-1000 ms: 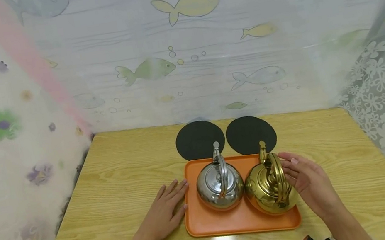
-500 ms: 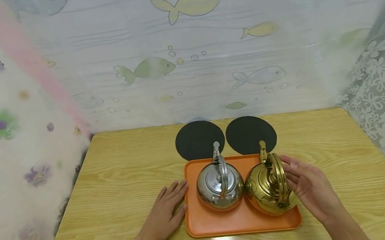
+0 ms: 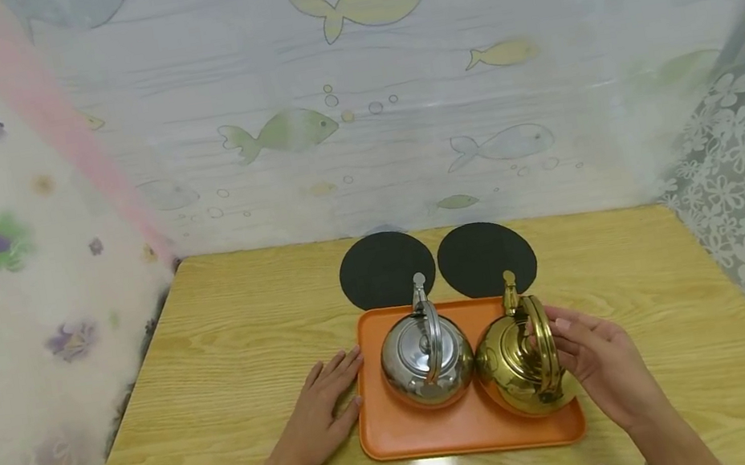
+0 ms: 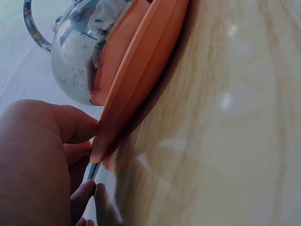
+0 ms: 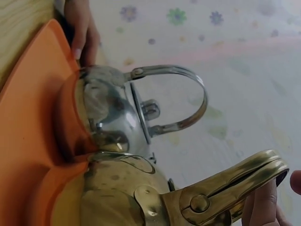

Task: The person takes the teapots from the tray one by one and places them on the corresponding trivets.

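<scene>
Golden kettle (image 3: 507, 386), right half of orange tray (image 3: 419, 435).
Its handle (image 3: 545, 343) runs front to back; the nearer right hand (image 3: 606, 358), at the tray's right, hooks fingers under it, while the left hand (image 3: 316, 420), fingers relaxed, touches the tray's left.

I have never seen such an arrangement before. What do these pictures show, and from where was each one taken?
There is no machine: a person works bare-handed. The wide view comes from a camera worn on the head; the two close views come from cameras on the left and right wrists. On the table lies a tray bearing a silver kettle and a gold kettle, with two black discs beyond it. The left hand touches the tray's left edge. The right hand has fingers inside the gold kettle's handle; whether it grips firmly, I cannot tell.
</scene>
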Tool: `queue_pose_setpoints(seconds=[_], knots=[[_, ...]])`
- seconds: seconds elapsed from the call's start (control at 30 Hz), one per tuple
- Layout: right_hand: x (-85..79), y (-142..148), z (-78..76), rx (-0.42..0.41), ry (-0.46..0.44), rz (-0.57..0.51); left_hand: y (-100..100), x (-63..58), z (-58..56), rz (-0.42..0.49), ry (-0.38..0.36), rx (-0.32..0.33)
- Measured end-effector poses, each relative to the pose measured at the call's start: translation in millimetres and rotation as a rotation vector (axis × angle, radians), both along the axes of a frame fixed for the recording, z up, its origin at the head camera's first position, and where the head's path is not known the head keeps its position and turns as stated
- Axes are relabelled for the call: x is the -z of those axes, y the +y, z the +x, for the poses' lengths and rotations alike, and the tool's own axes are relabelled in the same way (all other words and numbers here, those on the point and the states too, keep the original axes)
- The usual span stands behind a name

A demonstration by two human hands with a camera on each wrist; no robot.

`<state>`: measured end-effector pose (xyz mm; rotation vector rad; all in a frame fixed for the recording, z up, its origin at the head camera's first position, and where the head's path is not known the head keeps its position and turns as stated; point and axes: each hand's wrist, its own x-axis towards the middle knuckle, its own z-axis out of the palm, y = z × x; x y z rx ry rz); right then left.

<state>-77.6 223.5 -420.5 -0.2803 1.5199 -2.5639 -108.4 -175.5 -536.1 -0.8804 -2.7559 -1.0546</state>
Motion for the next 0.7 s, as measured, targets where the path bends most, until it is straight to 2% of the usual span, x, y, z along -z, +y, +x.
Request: queue_pose_setpoints(seconds=[0.13,0.33,0.6,0.7], knots=[[0.5,-1.9,-0.9,0.027,0.021,0.100,-0.2,1.2,-1.7,0.037,0.010,-0.001],[2.3,-4.9,-0.5,0.059,0.039,0.101,0.8,1.8,-2.1,0.052,0.045,0.004],[2.4,-6.4,1.3,0.090,0.031,0.119,0.6,3.3,-1.2,0.064,0.010,-0.001],[2.8,-6.3,1.7,0.097,0.022,0.132,0.4,3.5,-1.2,0.059,0.022,0.000]])
